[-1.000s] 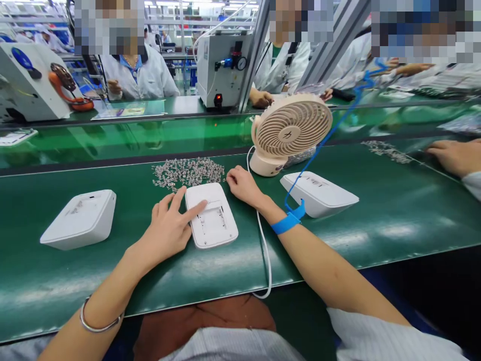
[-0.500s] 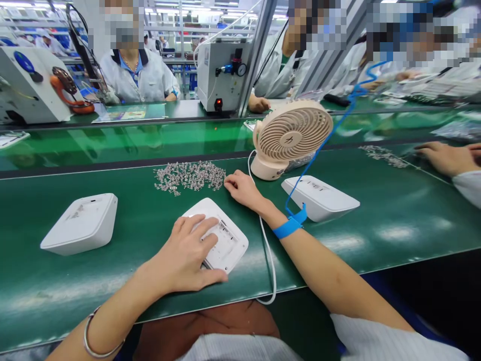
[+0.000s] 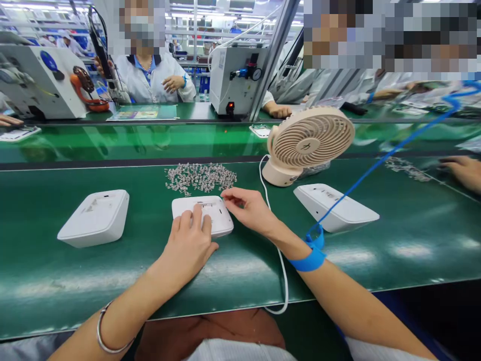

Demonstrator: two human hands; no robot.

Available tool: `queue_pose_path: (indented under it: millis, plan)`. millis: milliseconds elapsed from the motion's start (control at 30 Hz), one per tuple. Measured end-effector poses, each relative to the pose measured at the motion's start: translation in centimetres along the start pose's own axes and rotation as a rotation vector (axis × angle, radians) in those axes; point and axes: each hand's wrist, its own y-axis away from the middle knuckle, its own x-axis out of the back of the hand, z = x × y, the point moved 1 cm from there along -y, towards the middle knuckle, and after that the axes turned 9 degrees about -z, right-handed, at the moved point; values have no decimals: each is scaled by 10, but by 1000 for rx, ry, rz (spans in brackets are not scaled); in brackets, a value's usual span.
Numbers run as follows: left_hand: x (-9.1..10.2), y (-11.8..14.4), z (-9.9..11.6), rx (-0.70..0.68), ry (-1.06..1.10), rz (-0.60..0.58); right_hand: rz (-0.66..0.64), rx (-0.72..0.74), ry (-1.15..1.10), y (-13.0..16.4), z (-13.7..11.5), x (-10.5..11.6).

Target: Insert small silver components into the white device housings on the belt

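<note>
My left hand (image 3: 191, 240) lies over a white plastic housing (image 3: 221, 216), fingers stretched across its top and thumb off its near edge. Slots and small openings show on the housing's upper face. At its far right corner my right hand (image 3: 246, 205) is closed in a pinch, fingertips touching or very near the corner. Whatever sits between those fingertips is too small to make out. Just beyond the housing is a pile of small metal pieces, probably screws (image 3: 201, 176). A blue wrist strap (image 3: 310, 256) circles my right wrist.
Similar white housings stand to the left (image 3: 93, 215) and right (image 3: 336, 205). A beige fan (image 3: 308, 143) is behind my right hand, and its white cable (image 3: 283, 281) runs over the front edge. A blue cord (image 3: 379, 163) crosses the right side. Co-workers sit opposite; another person's hand (image 3: 464, 173) is far right.
The housing under my left hand has turned and shifted away from me, near the pile. My right hand has gone from the pile's right edge to the housing's corner.
</note>
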Motion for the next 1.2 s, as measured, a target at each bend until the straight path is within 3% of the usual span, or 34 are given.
queue_pose_path:
  millis: [133,367,500,800,1200]
  plan:
    - [-2,3,5,19,-29,28,-22,109,138,1,-5,-6]
    - [-7,3,21,-11,-45,117,-14,151,217,-5,-6,-15]
    - [-7,3,25,-12,-49,112,-37,133,263,-7,-6,-20]
    - [-8,1,25,1,-39,102,42,96,312,-8,-2,-28]
    - [-7,-5,26,28,64,21,13,77,259,-9,0,-24]
